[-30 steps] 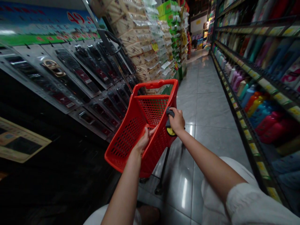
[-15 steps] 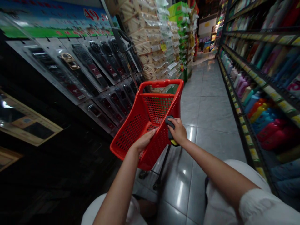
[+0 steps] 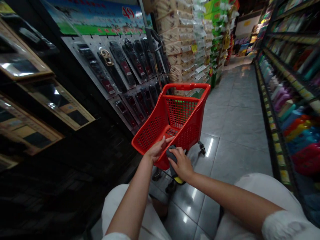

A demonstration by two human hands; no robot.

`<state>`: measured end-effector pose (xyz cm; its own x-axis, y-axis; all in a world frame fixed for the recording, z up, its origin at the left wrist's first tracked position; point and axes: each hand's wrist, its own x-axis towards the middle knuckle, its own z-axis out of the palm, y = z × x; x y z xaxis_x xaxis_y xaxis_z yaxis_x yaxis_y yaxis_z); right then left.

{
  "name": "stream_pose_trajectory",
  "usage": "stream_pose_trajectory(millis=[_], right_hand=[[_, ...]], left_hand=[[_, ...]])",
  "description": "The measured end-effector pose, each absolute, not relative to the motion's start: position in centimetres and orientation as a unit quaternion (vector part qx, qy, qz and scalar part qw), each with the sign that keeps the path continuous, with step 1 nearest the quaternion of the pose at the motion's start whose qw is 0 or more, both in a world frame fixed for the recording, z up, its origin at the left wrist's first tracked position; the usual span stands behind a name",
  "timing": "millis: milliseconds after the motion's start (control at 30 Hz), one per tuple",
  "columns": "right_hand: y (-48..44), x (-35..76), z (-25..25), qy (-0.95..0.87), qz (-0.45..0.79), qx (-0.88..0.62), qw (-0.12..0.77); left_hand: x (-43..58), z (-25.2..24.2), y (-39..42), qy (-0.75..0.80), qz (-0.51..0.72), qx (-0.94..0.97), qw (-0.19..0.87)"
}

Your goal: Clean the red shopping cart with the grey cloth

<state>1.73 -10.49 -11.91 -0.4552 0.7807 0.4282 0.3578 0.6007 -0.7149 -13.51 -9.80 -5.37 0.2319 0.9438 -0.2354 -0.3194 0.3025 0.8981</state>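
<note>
A red plastic shopping cart point(image 3: 191, 135) with lattice walls stands before me on the floor, its basket holding nothing I can see. My left hand point(image 3: 158, 149) reaches over the near end of the basket. Its fingers are stretched along the inner side of the right wall, by the rim. On the outer side of that wall, near the close corner, my right hand point(image 3: 183, 163) is closed on a dark grey and yellow cloth point(image 3: 172, 164). That cloth is pressed against or very close to the red plastic; the exact contact is hidden.
Packaged belts point(image 3: 118, 63) hang on a rack at the left, beside boxed goods point(image 3: 75, 113) on a dark display. Stacked cartons point(image 3: 183, 43) rise behind the cart. Shelves of bottles point(image 3: 281, 90) line the right of the tiled aisle point(image 3: 240, 126). My white-clothed knees point(image 3: 265, 190) frame the bottom.
My right hand has slid the cloth down and back along the cart's outer side toward the near corner. The left hand's fingers have spread more. The view has swung left.
</note>
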Motion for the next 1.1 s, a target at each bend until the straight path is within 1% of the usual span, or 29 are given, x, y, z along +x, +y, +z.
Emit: stream_pose_trajectory(millis=[200, 367, 467, 567, 667, 767, 833, 967, 1033, 1100], right_hand=[[-11.1, 2.7, -10.8, -0.886, 0.210, -0.288, 0.298], [-10.0, 3.7, -10.0, -0.905, 0.151, -0.228, 0.324], [-8.9, 3.8, -9.5, -0.924, 0.108, -0.215, 0.298], [-6.5, 4.2, -8.6, -0.923, 0.091, -0.255, 0.273], [-3.9, 4.7, -7.5, -0.891, 0.087, -0.350, 0.276], [-3.8, 4.7, -6.8, -0.878, 0.075, -0.396, 0.259], [-5.4, 4.2, -6.7, -0.904, 0.063, -0.362, 0.219], [-9.2, 3.3, -6.5, -0.961, 0.040, -0.238, 0.136], [-9.4, 3.2, -6.3, -0.964, 0.036, -0.232, 0.126], [-8.2, 3.4, -5.9, -0.955, 0.040, -0.262, 0.135]], left_hand=[[-13.6, -5.5, -9.4, 0.410, 0.468, 0.364, 0.693], [-13.8, -5.7, -9.1, 0.398, 0.470, 0.342, 0.710], [-13.8, -5.8, -9.0, 0.404, 0.480, 0.329, 0.706], [-13.8, -5.9, -9.0, 0.405, 0.490, 0.316, 0.705], [-13.9, -6.1, -8.9, 0.369, 0.485, 0.311, 0.729], [-13.9, -6.3, -8.7, 0.358, 0.486, 0.310, 0.735], [-14.0, -6.4, -8.6, 0.380, 0.489, 0.310, 0.721], [-14.1, -6.4, -8.6, 0.399, 0.483, 0.324, 0.709], [-14.2, -6.5, -8.6, 0.403, 0.481, 0.330, 0.705], [-14.3, -6.6, -8.6, 0.415, 0.481, 0.332, 0.697]])
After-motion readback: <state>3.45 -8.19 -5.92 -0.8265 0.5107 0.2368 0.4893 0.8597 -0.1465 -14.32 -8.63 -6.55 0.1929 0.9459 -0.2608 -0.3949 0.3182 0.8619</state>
